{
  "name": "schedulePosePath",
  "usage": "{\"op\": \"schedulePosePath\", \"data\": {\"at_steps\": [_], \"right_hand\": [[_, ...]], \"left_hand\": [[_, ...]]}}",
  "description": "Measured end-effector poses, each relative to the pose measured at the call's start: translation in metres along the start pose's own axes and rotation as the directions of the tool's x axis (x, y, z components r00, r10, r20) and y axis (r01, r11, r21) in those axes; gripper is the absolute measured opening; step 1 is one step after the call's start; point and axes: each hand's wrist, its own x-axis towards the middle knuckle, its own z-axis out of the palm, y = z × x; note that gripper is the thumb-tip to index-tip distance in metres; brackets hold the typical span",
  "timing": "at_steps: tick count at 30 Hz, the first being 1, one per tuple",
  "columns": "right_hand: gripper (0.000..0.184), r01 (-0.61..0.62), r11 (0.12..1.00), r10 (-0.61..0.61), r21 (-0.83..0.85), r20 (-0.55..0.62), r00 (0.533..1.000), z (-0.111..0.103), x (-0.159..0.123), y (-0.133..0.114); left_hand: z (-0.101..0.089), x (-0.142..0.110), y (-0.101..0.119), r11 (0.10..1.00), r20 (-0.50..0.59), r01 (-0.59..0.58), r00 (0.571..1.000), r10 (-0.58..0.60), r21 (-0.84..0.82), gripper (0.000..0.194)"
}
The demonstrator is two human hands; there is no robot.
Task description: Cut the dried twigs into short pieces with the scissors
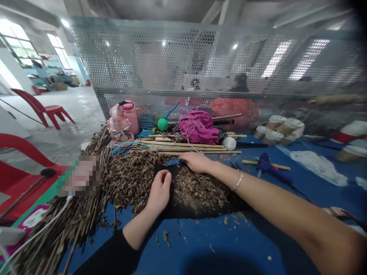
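A black cloth (183,212) lies on the blue tabletop, with a heap of dried brown leaf bits (200,187) on it. My left hand (159,193) is closed at the cloth's left side, thumb against curled fingers; whatever it holds is hidden. At the far edge, the bent fingers of my right hand (197,162) are closed on the cloth, their tips partly out of sight. A larger pile of dried leaves (129,177) lies just left of the cloth.
Dry stalks (83,217) cover the table's left side. Bamboo sticks (183,147), a purple cloth bundle (197,128) and a pink bottle (130,116) line the back before a perforated metal screen (160,65). Rightward are a blue glue gun (272,170), a plastic bag (318,164) and several cups (272,137).
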Motion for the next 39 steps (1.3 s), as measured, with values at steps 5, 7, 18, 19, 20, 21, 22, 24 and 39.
{"op": "schedulePosePath", "data": {"at_steps": [5, 7, 18, 19, 20, 21, 22, 24, 39], "right_hand": [[0.035, 0.029, 0.999, -0.027, -0.037, 0.043, 0.999, 0.021, 0.025, 0.000], [0.030, 0.041, 0.999, -0.039, -0.029, 0.047, 0.998, 0.018, 0.025, 0.000], [0.034, 0.204, 0.975, -0.218, 0.093, 0.190, 0.957, -0.014, -0.018, -0.011], [0.036, 0.226, 0.971, -0.238, 0.081, 0.204, 0.950, -0.013, -0.024, -0.015], [0.040, 0.245, 0.968, -0.251, 0.053, 0.211, 0.945, -0.013, -0.030, -0.019], [0.043, 0.262, 0.965, -0.259, 0.013, 0.208, 0.943, -0.014, -0.038, -0.022], [0.045, 0.274, 0.961, -0.263, -0.035, 0.193, 0.945, -0.015, -0.046, -0.025], [0.046, 0.283, 0.951, -0.267, -0.123, 0.132, 0.955, -0.017, -0.064, -0.026], [0.032, 0.212, 0.948, -0.240, -0.237, -0.096, 0.966, 0.026, -0.073, -0.003]], "left_hand": [[0.001, 0.000, -0.001, 1.000, 0.018, -0.011, 1.000, 0.011, 0.019, 0.031], [0.001, 0.001, -0.002, 1.000, 0.025, -0.017, 1.000, 0.016, 0.021, 0.031], [0.000, 0.002, -0.002, 0.999, 0.025, -0.034, 0.999, 0.033, 0.041, 0.031], [0.000, 0.002, -0.001, 0.998, 0.025, -0.033, 0.999, 0.032, 0.044, 0.031], [0.000, 0.002, -0.001, 0.998, 0.024, -0.032, 0.999, 0.031, 0.045, 0.031], [-0.001, 0.002, 0.000, 0.999, 0.022, -0.030, 0.999, 0.029, 0.044, 0.031], [-0.001, 0.002, 0.000, 0.999, 0.021, -0.030, 0.999, 0.029, 0.044, 0.031], [-0.001, 0.002, 0.000, 0.998, 0.023, -0.029, 0.999, 0.028, 0.053, 0.031], [0.003, -0.001, 0.002, 0.996, 0.020, 0.087, 0.996, -0.088, 0.020, 0.034]]}}
